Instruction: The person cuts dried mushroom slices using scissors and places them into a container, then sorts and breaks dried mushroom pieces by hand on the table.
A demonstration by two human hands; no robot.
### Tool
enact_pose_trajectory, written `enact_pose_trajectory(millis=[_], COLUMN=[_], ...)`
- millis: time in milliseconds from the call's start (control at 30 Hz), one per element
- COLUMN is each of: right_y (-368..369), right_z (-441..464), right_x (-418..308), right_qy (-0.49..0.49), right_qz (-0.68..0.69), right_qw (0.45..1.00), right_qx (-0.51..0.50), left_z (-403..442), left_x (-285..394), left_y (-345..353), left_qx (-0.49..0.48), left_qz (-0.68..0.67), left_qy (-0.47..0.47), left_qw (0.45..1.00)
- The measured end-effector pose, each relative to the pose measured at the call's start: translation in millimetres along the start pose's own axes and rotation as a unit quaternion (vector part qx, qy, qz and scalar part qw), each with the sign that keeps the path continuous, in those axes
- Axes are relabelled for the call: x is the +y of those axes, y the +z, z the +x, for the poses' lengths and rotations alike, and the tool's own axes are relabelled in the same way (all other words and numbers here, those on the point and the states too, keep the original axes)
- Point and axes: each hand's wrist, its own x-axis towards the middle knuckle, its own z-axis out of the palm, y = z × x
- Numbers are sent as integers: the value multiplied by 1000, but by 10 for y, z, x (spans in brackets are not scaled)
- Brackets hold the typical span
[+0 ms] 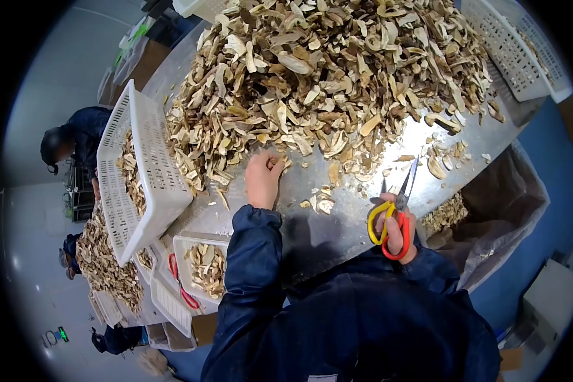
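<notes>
Head view: open scissors (401,202) in my right hand (395,235) could nick my curled left hand (263,180), contents unclear, if they converge.

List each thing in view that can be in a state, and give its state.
Scissors: in the right hand, handles spread
Left hand: fingers curled
Sliced pieces: heaped loose
Large left basket: holding pieces
Small tray: holding pieces
Red-handled tool: lying unheld
Lined bin: open, partly filled
</notes>
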Motion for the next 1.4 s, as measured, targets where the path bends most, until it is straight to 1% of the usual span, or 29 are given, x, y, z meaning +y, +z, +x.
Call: enact_pose_trajectory(millis=[67, 167, 200, 233, 267, 367, 467, 567, 667, 767, 867, 900, 967, 1067, 1100, 1200, 1267, 1367, 1400], right_y=[-8, -7, 4, 19, 32, 42, 52, 70, 95, 113, 148, 158, 138, 134, 146, 152, 187, 215, 216], right_z=[1, 68, 92, 104, 111, 97, 96, 88, 86, 82, 81, 78, 76, 60, 59, 79, 89, 93, 96], right_x=[-47, -155, -202, -247, -293, -361, -463, -486, -512, -507, -494, -489, -486, -472, -479, -631, -718, -766, -770], right_qy=[28, 81, 92, 103, 97, 73, 76, 67, 61, 53, 34, 27, 38, 34, 29, 24, 23, 22, 21], right_qz=[-15, -68, -92, -116, -131, -164, -186, -212, -219, -233, -221, -211, -245, -279, -287, -310, -323, -338, -343], right_qw=[999, 994, 991, 986, 984, 978, 970, 965, 963, 959, 963, 966, 955, 943, 940, 920, 915, 910, 909], right_qx=[-5, -29, -42, -54, -70, -107, -138, -141, -146, -152, -152, -150, -163, -176, -180, -237, -241, -237, -234], left_z=[-75, -166, -208, -255, -281, -276, -334, -388, -425, -470, -491, -512, -551, -613, -633, -667, -673, -656, -648], left_x=[5, -165, -104, 22, 86, 5, 133, 159, 303, 212, 120, 115, 137, 298, 337, 387, 370, 331, 350], left_y=[-4, 62, 25, -29, -62, -121, -120, -149, -161, -146, -115, -115, -104, -138, -182, -245, -227, -182, -183], left_qx=[9, 1, -25, -50, -76, -150, -145, -158, -126, -145, -162, -160, -158, -110, -115, -116, -101, -84, -78], left_qz=[-54, -188, -278, -365, -447, -532, -637, -635, -621, -653, -620, -594, -539, -526, -519, -500, -491, -452, -460], left_qy=[12, 16, -43, -101, -156, -165, -150, -193, -247, -216, -183, -183, -180, -171, -170, -165, -159, -137, -138], left_qw=[998, 982, 959, 924, 878, 817, 742, 731, 733, 711, 745, 767, 807, 826, 830, 842, 850, 877, 874])
